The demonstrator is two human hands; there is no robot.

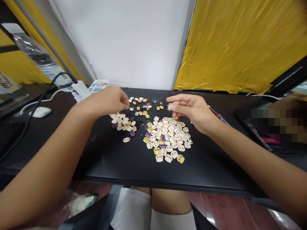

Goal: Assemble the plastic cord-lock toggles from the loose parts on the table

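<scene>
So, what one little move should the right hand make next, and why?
I'd suggest the right hand set its small pale piece down near the little loose pieces. It holds that piece in a pinch of thumb and fingers, and they lie just to its left, so the reach looks short. Whether they match is too small to tell.

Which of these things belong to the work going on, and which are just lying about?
Part of the work, it seems:
small white piece, held in the right hand
larger pile of pieces
smaller cluster, near the left hand
scattered pieces, between the hands

Lying about, apparently:
water bottle
small white case
pen
</scene>
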